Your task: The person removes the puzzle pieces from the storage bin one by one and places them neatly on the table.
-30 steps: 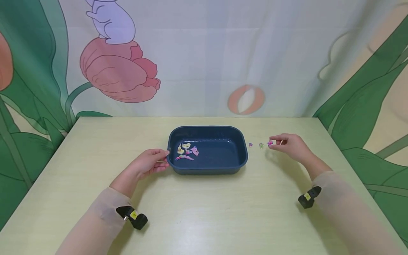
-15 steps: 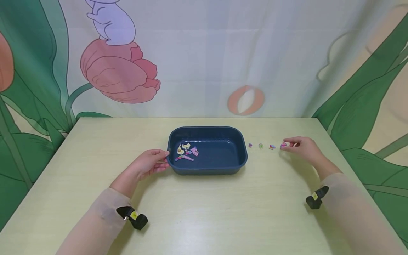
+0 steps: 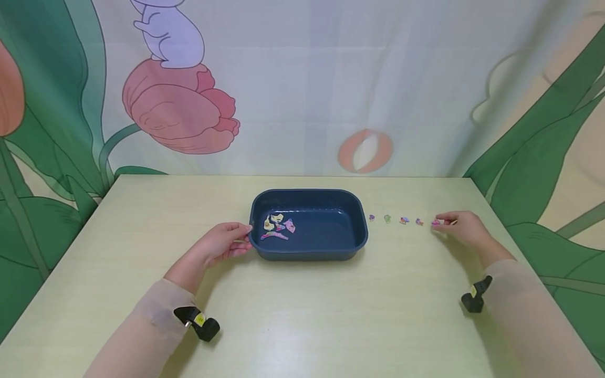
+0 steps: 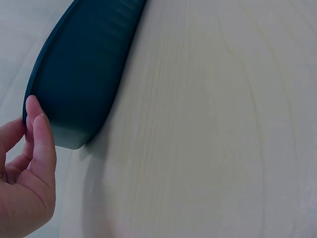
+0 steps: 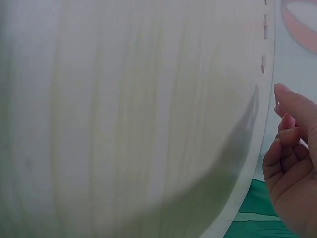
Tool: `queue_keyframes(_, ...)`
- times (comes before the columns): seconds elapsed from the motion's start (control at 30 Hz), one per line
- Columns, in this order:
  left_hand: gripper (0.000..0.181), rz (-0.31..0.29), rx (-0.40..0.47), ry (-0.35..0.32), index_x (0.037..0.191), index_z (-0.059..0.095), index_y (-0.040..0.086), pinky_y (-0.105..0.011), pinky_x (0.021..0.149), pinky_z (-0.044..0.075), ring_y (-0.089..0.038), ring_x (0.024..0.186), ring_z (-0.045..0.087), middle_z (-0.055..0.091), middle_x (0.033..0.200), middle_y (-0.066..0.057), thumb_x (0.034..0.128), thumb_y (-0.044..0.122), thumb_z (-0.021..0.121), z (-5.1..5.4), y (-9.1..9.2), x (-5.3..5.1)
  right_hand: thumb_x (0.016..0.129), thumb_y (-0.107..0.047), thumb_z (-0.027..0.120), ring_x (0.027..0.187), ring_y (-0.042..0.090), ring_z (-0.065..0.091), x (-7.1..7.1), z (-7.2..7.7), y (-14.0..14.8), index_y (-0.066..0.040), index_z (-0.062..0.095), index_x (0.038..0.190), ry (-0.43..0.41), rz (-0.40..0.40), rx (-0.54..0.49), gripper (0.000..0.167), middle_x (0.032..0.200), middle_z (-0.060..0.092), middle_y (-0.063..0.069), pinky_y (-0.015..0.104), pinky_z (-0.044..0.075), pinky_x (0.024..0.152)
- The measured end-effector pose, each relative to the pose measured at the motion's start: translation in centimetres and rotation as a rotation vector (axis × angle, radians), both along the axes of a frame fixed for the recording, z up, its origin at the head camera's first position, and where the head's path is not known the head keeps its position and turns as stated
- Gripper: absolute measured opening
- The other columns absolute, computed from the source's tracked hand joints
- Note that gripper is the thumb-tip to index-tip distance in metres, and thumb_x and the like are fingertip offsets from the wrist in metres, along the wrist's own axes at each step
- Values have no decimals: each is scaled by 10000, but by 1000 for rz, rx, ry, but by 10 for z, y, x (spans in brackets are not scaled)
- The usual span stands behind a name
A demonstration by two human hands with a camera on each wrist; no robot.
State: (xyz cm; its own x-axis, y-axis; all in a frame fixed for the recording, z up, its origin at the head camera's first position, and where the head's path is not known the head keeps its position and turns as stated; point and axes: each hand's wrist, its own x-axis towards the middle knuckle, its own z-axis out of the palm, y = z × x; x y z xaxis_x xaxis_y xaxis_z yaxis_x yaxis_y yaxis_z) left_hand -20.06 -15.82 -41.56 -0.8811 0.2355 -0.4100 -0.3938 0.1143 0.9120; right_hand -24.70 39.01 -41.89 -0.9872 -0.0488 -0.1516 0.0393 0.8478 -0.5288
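While the left grip (image 3: 223,242) pinches the dark-blue rectangular tray (image 3: 309,255), the right grip (image 3: 463,228) pinches a small pink piece (image 3: 436,222), right of four multicoloured pieces (image 3: 404,220), toward the counter's (image 3: 307,315) right edge

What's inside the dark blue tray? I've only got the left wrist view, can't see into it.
Observer: From the head view, a few small cut-out pieces, some yellow, some pink, bunched at the left end of the tray.

Operator: Right grip doing what?

Observer: The right grip pinches a small pink piece off to the right of the tray. Can't tell if it touches the table.

Operator: Anything between that and the tray?

Observer: Yes, four loose pieces in a spaced row on the table.
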Motion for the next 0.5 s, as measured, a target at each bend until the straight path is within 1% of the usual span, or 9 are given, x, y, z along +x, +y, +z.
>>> queue_keyframes(0.23, 351, 9, -2, -4, 1159, 493, -81, -222, 701, 539, -158, 758, 631, 582, 840, -64, 984, 223, 486, -1, -1, -1, 876, -279, 650, 763, 214, 439, -5, -2, 4, 63, 532, 1244, -1, 6, 10, 516, 877, 520, 89, 276, 397, 581)
queue_keyframes(0.4, 351, 10, -4, -1, 1149, 503, -78, -228, 707, 540, -164, 762, 633, 581, 845, -67, 979, 229, 496, -2, -2, -1, 884, -279, 643, 826, 242, 438, -9, -5, 6, 74, 527, 1242, -15, -4, 17, 516, 934, 524, 121, 293, 400, 631)
queue_keyframes(0.5, 353, 12, -5, -4, 1150, 500, -79, -228, 703, 540, -163, 759, 635, 580, 844, -65, 979, 229, 496, -3, -2, -2, 886, -279, 642, 841, 252, 431, -11, -6, 5, 72, 529, 1240, -26, -6, 22, 510, 944, 519, 128, 295, 390, 639)
